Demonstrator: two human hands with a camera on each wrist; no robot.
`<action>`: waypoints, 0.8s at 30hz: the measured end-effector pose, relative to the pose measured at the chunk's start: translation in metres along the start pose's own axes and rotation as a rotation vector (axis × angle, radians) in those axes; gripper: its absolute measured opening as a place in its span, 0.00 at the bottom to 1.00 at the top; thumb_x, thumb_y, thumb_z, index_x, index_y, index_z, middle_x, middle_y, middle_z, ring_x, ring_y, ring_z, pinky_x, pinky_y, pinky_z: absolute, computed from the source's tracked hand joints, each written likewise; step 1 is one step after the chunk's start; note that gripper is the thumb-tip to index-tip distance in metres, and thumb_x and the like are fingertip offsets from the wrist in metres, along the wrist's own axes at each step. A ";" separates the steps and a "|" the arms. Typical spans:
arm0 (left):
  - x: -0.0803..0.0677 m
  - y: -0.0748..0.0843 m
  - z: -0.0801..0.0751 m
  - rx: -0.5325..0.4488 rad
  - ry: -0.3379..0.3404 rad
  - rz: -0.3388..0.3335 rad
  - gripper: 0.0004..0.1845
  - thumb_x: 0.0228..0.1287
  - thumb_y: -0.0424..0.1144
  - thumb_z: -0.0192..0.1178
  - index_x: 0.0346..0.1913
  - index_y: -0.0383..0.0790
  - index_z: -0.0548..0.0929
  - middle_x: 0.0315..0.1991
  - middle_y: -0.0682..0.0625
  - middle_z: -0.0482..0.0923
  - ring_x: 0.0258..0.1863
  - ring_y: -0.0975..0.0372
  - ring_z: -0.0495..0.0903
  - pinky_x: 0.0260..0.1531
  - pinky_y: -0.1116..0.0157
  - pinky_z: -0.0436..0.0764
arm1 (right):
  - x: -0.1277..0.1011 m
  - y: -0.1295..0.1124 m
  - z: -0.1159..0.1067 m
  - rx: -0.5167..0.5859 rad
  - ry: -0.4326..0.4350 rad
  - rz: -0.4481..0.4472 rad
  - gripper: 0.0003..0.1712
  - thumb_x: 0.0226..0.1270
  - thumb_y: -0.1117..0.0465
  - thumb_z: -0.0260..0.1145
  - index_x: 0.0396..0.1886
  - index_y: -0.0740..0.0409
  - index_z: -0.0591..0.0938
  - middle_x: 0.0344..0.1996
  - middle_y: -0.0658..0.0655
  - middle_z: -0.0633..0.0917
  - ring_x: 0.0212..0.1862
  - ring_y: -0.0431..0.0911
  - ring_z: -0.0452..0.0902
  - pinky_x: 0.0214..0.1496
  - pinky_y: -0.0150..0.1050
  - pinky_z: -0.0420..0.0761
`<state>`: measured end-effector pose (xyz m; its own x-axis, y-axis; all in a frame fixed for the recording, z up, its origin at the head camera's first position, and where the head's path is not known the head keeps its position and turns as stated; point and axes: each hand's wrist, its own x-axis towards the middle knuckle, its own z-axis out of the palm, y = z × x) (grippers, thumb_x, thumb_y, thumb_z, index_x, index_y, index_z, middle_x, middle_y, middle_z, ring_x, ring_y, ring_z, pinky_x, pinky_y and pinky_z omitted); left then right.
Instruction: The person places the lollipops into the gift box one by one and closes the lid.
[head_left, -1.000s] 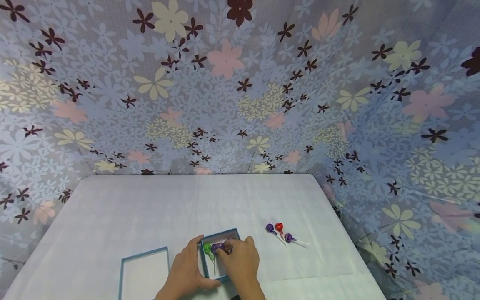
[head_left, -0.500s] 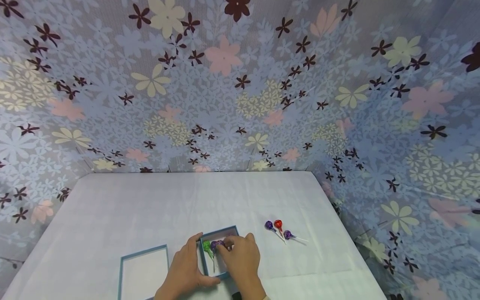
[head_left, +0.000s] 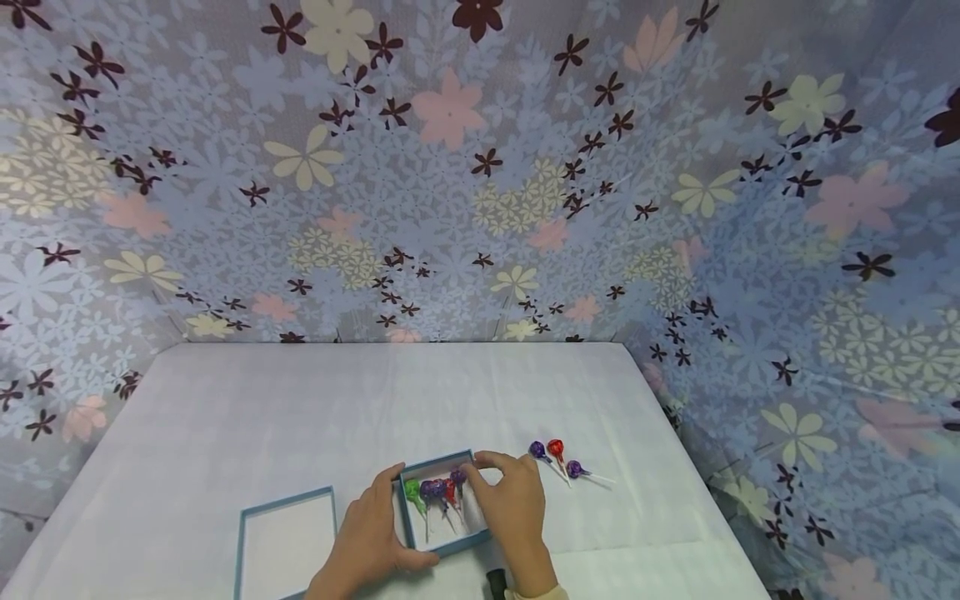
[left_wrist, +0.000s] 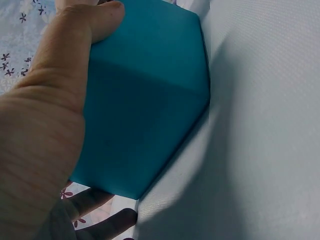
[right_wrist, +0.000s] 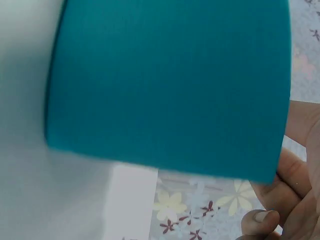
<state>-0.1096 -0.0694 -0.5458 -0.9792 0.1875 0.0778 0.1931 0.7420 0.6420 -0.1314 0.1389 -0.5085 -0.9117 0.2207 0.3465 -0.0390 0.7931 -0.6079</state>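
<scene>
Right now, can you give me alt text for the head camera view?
Two hands flank a small teal box holding lollipops on a white table: the left hand grips its left wall, the right hand is at its right edge. Three loose lollipops lie to the right, the box lid left.

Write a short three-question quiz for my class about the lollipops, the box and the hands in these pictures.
1. True or false: the left hand grips the left wall of the box.
2. How many lollipops lie loose on the table, to the right of the box?
A. one B. three C. five
3. Fill the gap: the lid lies on the ___ side of the box.

Key
1. True: thumb at the wall, fingers along its near side.
2. B: two purple and one red.
3. Left. The right hand is at the box's right wall; whether it holds anything cannot be told.
</scene>
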 end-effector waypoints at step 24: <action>0.001 -0.002 -0.001 -0.028 -0.033 -0.014 0.74 0.20 0.73 0.79 0.74 0.39 0.59 0.55 0.42 0.76 0.52 0.48 0.78 0.56 0.44 0.77 | 0.030 0.044 -0.019 -0.059 0.118 0.091 0.11 0.57 0.55 0.78 0.39 0.52 0.92 0.32 0.51 0.90 0.37 0.52 0.76 0.26 0.43 0.76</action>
<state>-0.1106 -0.0715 -0.5458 -0.9791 0.1986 0.0436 0.1769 0.7263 0.6642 -0.1524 0.1907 -0.5114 -0.8558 0.3559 0.3755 0.0690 0.7978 -0.5989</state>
